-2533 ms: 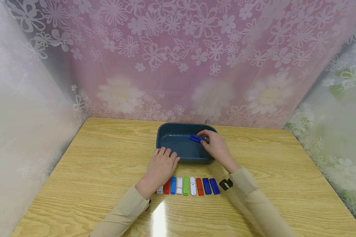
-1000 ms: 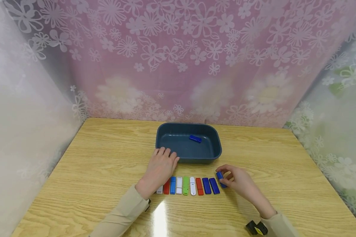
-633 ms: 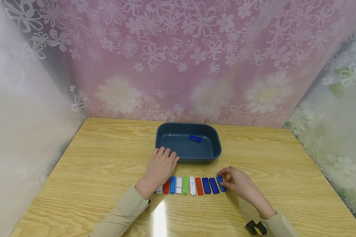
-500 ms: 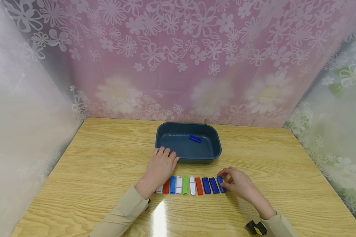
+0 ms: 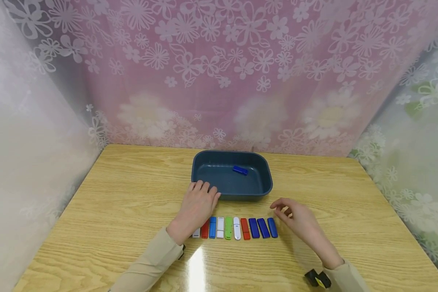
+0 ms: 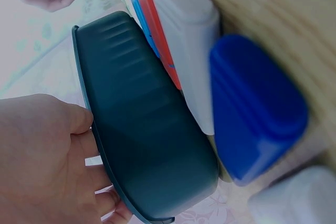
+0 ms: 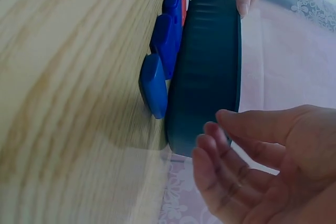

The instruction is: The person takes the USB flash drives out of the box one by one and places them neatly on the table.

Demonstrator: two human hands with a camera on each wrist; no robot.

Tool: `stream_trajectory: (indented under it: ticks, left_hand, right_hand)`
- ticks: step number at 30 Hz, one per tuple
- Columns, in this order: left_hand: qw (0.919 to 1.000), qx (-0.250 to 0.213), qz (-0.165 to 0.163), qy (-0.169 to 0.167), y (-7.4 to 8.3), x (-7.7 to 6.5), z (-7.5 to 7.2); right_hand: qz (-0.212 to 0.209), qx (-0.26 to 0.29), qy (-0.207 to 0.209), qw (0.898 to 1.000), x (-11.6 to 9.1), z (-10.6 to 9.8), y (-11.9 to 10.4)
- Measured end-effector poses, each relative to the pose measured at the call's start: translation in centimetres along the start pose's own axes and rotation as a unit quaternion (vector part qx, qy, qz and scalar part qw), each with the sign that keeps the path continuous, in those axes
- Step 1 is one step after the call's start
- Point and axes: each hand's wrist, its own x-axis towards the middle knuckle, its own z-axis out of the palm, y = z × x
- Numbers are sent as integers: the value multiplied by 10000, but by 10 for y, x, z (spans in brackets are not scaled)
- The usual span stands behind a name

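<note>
My left hand (image 5: 198, 205) holds the near left rim of a dark teal plastic basin (image 5: 226, 182), thumb outside and fingers over the edge. Inside the basin lies one dark blue USB flash drive (image 5: 240, 170). My right hand (image 5: 301, 219) hovers empty, fingers loosely bent, just beyond the right end of a row of flash drives. At that end lies a lighter blue flash drive (image 5: 272, 228), with two dark blue ones beside it. In the left wrist view, another blue flash drive (image 6: 257, 93) and white ones stand at the row's left end, hidden under my left arm in the head view.
The row continues with a red flash drive (image 5: 245, 229), a white one (image 5: 237, 228), a green one (image 5: 228, 228) and several more, between the basin and the front of the wooden table (image 5: 138, 174). A pink flowered curtain (image 5: 219, 81) hangs behind the table.
My right hand came from the basin to the row's right end, set the lighter blue flash drive down there, then released it and drew back slightly. My left hand stayed on the rim.
</note>
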Motion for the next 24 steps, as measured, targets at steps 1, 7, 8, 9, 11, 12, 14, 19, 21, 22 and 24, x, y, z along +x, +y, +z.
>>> stream_trajectory:
  ticks: [1,7,8,9,11,12,14,19,21,22,24]
  left_hand:
    - [10000,9,3,10,0,0,0]
    - [10000,-18,-5,-23,-1,0,1]
    - [10000,-32,-12,-41,-1,0,0]
    - [10000,-37,-21,-68,-1,0,0]
    - [10000,-49,-30,-76,-1,0,0]
    - [9999,-65,-34,-84,-1,0,0]
    - [9999,-71,-38,-86,-1,0,0]
    - [9999,-69,-46,-111,0,0,-1]
    - [9998,-84,-57,-150,0,0,-1]
    - [9998,-83,-54,-164,0,0,-1]
    - [9997,-97,-58,-199,0,0,-1]
  right_hand:
    - [-63,-15,97,9999,0,0,0]
    - [-339,-94,578,9977,3,-1,-2]
    - [-367,-84,630,9973,3,-1,-3]
    - [-382,-69,674,9970,4,-1,-4]
    - [-435,-10,756,9962,7,-3,-7]
    - [-464,31,788,9958,10,-4,-8]
    - [-544,106,834,9950,16,-7,-12]
    - [-730,16,847,9937,40,-14,-21]
    - [-779,-48,804,9937,52,-14,-25]
    - [-802,-74,775,9937,58,-13,-26]
    - [-835,-142,686,9940,69,-10,-29]
